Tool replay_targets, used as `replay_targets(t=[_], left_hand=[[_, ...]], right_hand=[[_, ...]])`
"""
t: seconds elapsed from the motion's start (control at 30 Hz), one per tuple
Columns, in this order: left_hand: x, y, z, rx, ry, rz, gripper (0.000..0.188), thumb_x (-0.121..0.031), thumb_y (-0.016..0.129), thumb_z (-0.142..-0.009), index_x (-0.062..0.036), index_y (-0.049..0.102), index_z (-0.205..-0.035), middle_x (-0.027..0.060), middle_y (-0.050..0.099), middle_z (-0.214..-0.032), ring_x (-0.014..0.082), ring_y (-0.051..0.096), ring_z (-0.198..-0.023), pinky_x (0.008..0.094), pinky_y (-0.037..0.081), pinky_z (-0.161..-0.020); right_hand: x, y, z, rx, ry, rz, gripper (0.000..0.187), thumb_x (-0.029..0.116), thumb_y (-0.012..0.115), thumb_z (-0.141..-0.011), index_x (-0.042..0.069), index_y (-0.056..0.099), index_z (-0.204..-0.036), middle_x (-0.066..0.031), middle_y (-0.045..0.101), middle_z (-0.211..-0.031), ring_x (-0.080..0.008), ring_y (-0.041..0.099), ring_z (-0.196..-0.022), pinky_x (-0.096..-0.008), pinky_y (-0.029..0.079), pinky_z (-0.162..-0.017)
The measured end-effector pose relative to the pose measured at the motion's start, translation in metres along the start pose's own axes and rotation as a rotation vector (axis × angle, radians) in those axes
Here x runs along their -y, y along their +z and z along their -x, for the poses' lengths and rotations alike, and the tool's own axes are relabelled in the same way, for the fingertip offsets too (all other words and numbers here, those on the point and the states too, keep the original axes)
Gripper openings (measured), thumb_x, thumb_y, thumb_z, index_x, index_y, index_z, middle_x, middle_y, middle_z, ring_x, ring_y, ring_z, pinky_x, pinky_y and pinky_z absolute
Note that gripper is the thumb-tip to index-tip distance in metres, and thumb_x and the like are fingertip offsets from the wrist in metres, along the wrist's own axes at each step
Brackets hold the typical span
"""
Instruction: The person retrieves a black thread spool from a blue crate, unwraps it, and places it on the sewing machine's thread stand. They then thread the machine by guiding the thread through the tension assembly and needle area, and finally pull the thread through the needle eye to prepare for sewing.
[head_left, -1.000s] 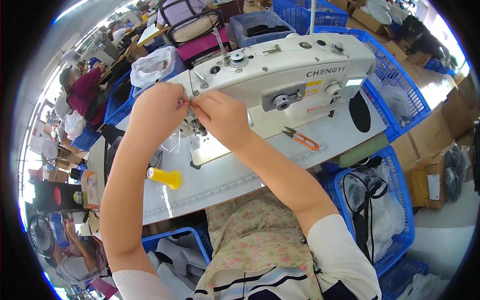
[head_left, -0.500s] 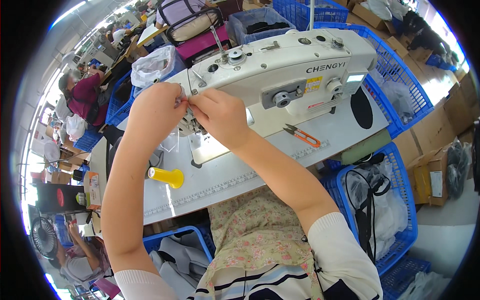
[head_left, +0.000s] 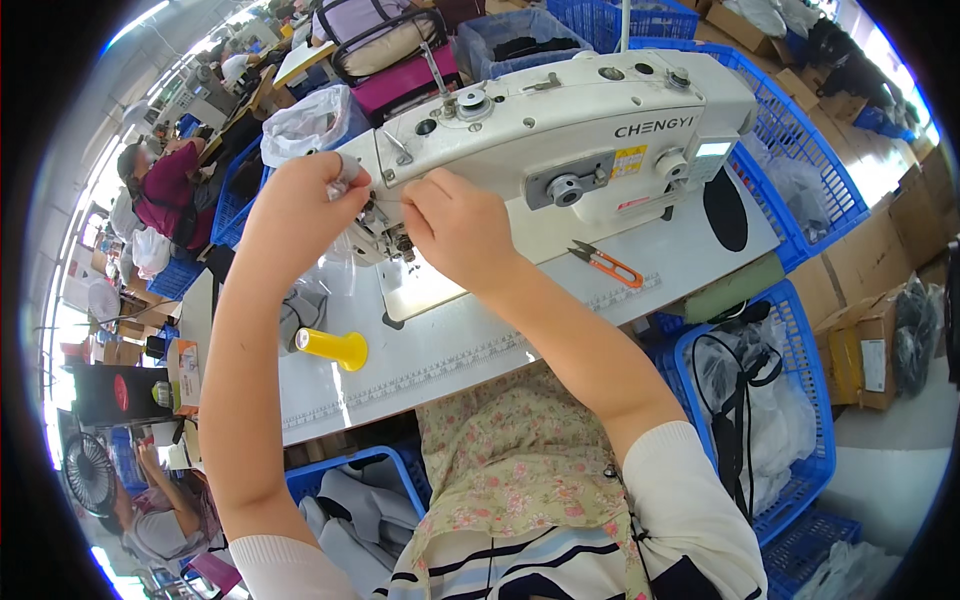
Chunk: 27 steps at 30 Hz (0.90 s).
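Both my hands are raised at the needle end of a white sewing machine (head_left: pixel 480 150). My left hand (head_left: pixel 305 205) is closed in a pinch beside the end of the machine head; whatever lies between its fingertips is too small to make out. Against the front of the head, my right hand (head_left: pixel 455 225) also has its fingers curled together, and their tips hide what they may hold. Between the hands the presser foot area (head_left: pixel 398 245) shows above the pale machine bed. A yellow thread cone (head_left: pixel 335 349) lies on its side on the table, near my left forearm.
Orange-handled thread snips (head_left: pixel 608 266) lie on the table right of my right forearm. A ruler strip (head_left: pixel 430 358) runs along the table's front. Blue baskets (head_left: pixel 825 440) stand at the right and below the table, with grey fabric pieces (head_left: pixel 365 510) in the lower one.
My hands have moved apart, from nearly touching to a gap in front of the needle area. The right hand has shifted right and the left slightly left.
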<state>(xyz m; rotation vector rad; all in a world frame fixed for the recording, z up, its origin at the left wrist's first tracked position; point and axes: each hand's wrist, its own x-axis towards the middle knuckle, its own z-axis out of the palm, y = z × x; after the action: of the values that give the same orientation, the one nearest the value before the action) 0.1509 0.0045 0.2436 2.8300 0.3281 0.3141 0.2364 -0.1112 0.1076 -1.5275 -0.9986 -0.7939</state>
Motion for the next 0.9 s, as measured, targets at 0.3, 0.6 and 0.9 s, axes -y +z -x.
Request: replay_targets(t=[0.3, 0.6, 0.9], left_hand=[[0.011, -0.008, -0.001, -0.063, -0.013, 0.195, 0.02, -0.01, 0.065, -0.081, 0.0002, 0.067, -0.098, 0.0002, 0.065, -0.081, 0.0047, 0.053, -0.069, 0.0214, 0.043, -0.063], [0.018, -0.009, 0.007, -0.115, 0.001, 0.148, 0.02, -0.012, 0.065, -0.08, 0.0004, 0.067, -0.096, 0.0044, 0.062, -0.074, 0.0082, 0.049, -0.063, 0.0246, 0.041, -0.059], [0.014, -0.011, 0.02, -0.116, -0.066, 0.066, 0.018, -0.009, 0.065, -0.081, 0.0008, 0.066, -0.096, 0.0009, 0.063, -0.082, 0.0049, 0.051, -0.07, 0.0213, 0.042, -0.063]], right_hand=[[-0.015, -0.02, 0.014, 0.047, 0.061, 0.031, 0.009, 0.005, 0.066, -0.074, 0.01, 0.06, -0.079, -0.0032, 0.056, -0.072, -0.0214, 0.057, -0.057, -0.0309, 0.044, -0.049], [-0.022, -0.035, 0.021, 0.036, 0.153, 0.015, 0.01, 0.005, 0.065, -0.073, 0.01, 0.06, -0.078, -0.004, 0.056, -0.073, -0.0231, 0.057, -0.057, -0.0329, 0.045, -0.049], [-0.02, -0.057, 0.023, 0.033, 0.232, -0.028, 0.008, 0.004, 0.065, -0.076, 0.007, 0.059, -0.081, -0.0048, 0.058, -0.072, -0.0199, 0.059, -0.059, -0.0293, 0.046, -0.051]])
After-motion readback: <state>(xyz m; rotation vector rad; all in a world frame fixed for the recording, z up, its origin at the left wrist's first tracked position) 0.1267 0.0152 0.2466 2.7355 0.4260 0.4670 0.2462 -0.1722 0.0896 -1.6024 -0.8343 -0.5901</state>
